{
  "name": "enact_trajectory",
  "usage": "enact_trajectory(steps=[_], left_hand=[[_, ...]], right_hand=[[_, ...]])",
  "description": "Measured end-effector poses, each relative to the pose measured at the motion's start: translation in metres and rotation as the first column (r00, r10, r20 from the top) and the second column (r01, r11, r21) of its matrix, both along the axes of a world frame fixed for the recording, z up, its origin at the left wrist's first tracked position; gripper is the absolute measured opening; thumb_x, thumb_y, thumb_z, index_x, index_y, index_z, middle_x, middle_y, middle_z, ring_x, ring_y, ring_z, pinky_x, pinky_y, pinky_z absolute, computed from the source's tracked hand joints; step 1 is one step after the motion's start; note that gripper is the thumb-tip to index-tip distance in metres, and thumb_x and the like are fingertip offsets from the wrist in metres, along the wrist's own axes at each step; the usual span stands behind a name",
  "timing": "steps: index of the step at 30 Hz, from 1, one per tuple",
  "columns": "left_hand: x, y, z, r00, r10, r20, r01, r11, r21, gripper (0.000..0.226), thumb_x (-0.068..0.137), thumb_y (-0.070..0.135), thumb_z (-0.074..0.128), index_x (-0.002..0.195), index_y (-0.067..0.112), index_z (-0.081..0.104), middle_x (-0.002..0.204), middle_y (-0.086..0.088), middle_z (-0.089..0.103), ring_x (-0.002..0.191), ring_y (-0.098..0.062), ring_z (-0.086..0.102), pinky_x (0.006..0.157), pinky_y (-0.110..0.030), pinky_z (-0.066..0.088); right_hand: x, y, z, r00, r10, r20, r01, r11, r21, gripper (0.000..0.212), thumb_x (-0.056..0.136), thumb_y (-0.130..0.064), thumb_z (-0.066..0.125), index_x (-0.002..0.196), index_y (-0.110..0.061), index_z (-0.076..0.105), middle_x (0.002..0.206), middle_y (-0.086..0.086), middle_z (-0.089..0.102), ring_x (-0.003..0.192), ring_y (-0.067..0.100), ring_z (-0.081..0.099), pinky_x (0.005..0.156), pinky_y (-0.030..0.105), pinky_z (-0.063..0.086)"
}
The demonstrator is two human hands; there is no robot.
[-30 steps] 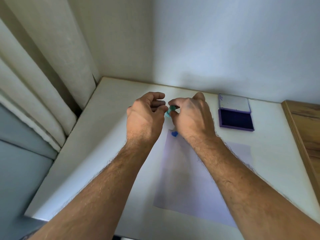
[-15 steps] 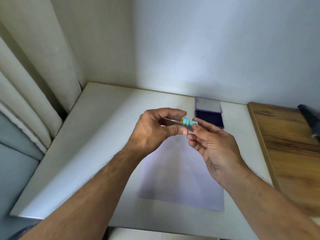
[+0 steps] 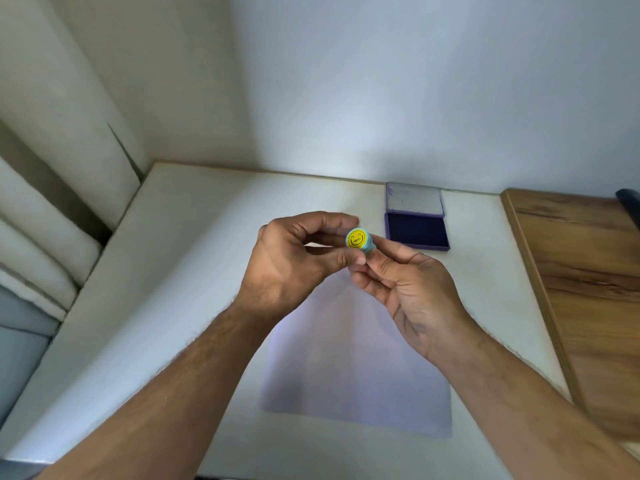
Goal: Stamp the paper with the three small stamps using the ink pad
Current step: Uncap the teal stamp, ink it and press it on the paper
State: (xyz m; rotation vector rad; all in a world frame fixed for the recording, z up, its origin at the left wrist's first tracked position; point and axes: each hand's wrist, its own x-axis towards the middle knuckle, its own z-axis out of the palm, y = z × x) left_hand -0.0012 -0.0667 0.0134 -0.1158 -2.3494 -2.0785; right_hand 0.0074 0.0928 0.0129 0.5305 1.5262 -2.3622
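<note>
A small teal stamp (image 3: 360, 241) with a yellow smiley sticker on its end is held above the table, the sticker turned toward me. My left hand (image 3: 294, 261) pinches it from the left and my right hand (image 3: 412, 292) grips it from below and the right. Under my hands lies a pale lilac sheet of paper (image 3: 356, 368) on the white table (image 3: 194, 271). The purple ink pad (image 3: 415, 230) sits open behind the paper at the right, its lid flipped back. The other stamps are not visible.
A wooden board (image 3: 585, 289) adjoins the table on the right, with a dark object (image 3: 630, 206) at its far edge. White walls close the back and left; curtain folds (image 3: 41, 237) hang at the left. The table's front edge is near me.
Both hands lifted from the table's far side toward me with the stamp. The stamp has turned so its smiley end faces the camera.
</note>
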Motion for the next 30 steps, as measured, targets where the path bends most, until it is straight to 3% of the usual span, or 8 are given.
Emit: enact_trajectory(steps=[2,8,12,18,21,25,30], left_hand=[[-0.001,0.002,0.0,1.0,0.012,-0.014,-0.012,1.0,0.005,0.034,0.071,0.005,0.086,0.102,0.015,0.077,0.091,0.001,0.078,0.089,-0.012,0.075,0.069,-0.021,0.057],[-0.005,-0.006,-0.001,1.0,-0.021,0.004,0.021,0.998,0.051,0.035,0.075,-0.006,0.079,0.095,0.022,0.074,0.094,0.008,0.078,0.092,-0.012,0.074,0.074,-0.029,0.061],[-0.005,-0.005,-0.003,0.999,-0.02,0.042,0.016,0.994,0.105,0.034,0.075,-0.008,0.077,0.097,0.018,0.074,0.094,0.005,0.078,0.09,-0.015,0.075,0.077,-0.032,0.061],[-0.001,0.0,-0.002,0.998,-0.007,0.06,-0.002,0.99,0.141,0.037,0.062,0.013,0.082,0.096,0.025,0.075,0.089,0.009,0.079,0.088,-0.013,0.076,0.076,-0.022,0.057],[0.001,0.002,0.002,0.998,-0.012,0.056,0.004,0.99,0.141,0.032,0.065,0.011,0.08,0.092,0.026,0.075,0.088,0.011,0.079,0.089,-0.005,0.075,0.076,-0.019,0.057],[0.0,0.001,0.005,0.997,0.005,0.076,-0.015,0.992,0.123,0.033,0.075,0.0,0.078,0.088,0.03,0.077,0.091,0.012,0.079,0.093,-0.005,0.074,0.081,-0.025,0.059],[-0.002,0.002,0.003,0.994,0.031,0.106,-0.044,0.991,0.124,0.033,0.075,-0.003,0.077,0.095,0.023,0.077,0.093,0.005,0.079,0.092,-0.012,0.075,0.08,-0.026,0.058]], right_hand=[[-0.005,0.0,0.0,1.0,0.012,-0.022,-0.012,1.0,-0.003,0.024,0.09,0.006,0.058,0.104,-0.006,0.073,0.095,0.011,0.077,0.081,0.019,0.074,0.073,0.028,0.06],[-0.015,0.003,0.002,0.997,0.039,-0.061,-0.041,0.999,-0.034,0.026,0.088,0.008,0.059,0.1,-0.009,0.073,0.094,0.011,0.077,0.078,0.022,0.075,0.068,0.025,0.06],[-0.018,0.007,0.003,0.992,0.066,-0.109,-0.061,0.997,0.048,0.022,0.085,0.005,0.064,0.099,-0.008,0.074,0.093,0.01,0.078,0.081,0.024,0.076,0.07,0.027,0.061],[-0.017,0.008,0.003,0.982,0.094,-0.166,-0.071,0.988,0.138,0.021,0.085,0.007,0.065,0.102,-0.003,0.073,0.094,0.014,0.077,0.087,0.027,0.075,0.075,0.032,0.061],[-0.015,0.005,0.002,0.985,0.078,-0.151,-0.056,0.987,0.148,0.021,0.087,0.007,0.063,0.099,-0.005,0.074,0.093,0.011,0.077,0.087,0.025,0.076,0.074,0.03,0.061],[-0.015,0.004,0.002,0.999,0.024,-0.044,-0.023,0.999,0.03,0.024,0.091,0.008,0.057,0.094,-0.008,0.074,0.085,0.009,0.078,0.077,0.02,0.076,0.068,0.025,0.06],[-0.02,0.009,0.001,0.996,-0.053,0.066,0.067,0.972,-0.227,0.019,0.092,0.005,0.055,0.103,-0.004,0.068,0.088,0.012,0.077,0.077,0.022,0.076,0.062,0.023,0.059]])
